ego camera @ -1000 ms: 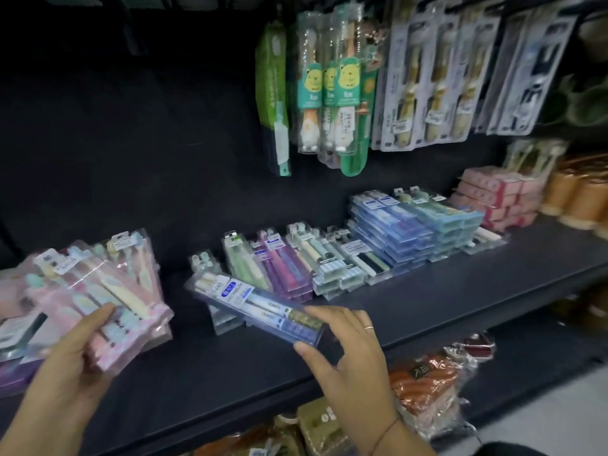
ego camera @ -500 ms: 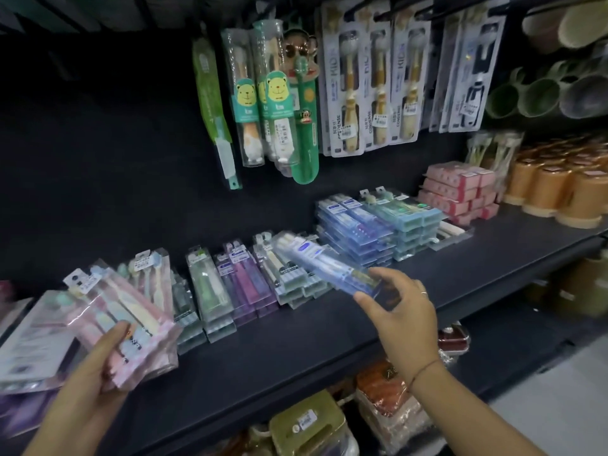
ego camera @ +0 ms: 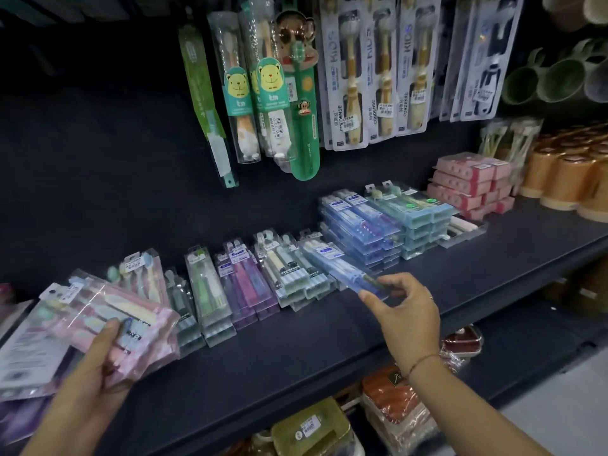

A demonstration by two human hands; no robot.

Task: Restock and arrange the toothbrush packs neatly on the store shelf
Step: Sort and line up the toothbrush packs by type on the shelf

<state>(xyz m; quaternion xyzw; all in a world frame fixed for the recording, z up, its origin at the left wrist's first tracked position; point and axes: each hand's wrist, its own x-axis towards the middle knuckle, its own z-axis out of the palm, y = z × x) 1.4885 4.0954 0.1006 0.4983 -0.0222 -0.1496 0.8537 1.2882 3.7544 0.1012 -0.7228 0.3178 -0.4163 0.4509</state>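
Lowest in the view, under the edge of the dark shelf [ego camera: 296, 363], some orange packets [ego camera: 394, 406] and an olive box [ego camera: 312, 426] show only partly; the shelf and the right forearm hide the rest.

The left hand [ego camera: 95, 366] is low at the left. Its fingers curl under a fanned bundle of pink packs [ego camera: 131, 317] and the thumb presses on top. More flat packs lie under this bundle at the left border, cut off and too blurred to read.

The right hand [ego camera: 408, 317] is over the shelf and pinches the near end of a blue toothbrush pack [ego camera: 339, 268] between thumb and fingertips. The pack's far end lies over the grey-white packs [ego camera: 289, 271] in the row; whether it touches them I cannot tell.

Left of these lie purple packs [ego camera: 243, 287] and green packs [ego camera: 205, 287]. The pink bundle hides part of the packs further left.

Farther right stands a blue stack [ego camera: 358, 225], just beside a teal stack [ego camera: 418, 212], then pink boxes [ego camera: 467, 182] and orange cups [ego camera: 566, 179], which the right border cuts.

On the back wall hang children's toothbrushes [ego camera: 269, 93], their tops cut off. The wall at the left is too dark to make out.
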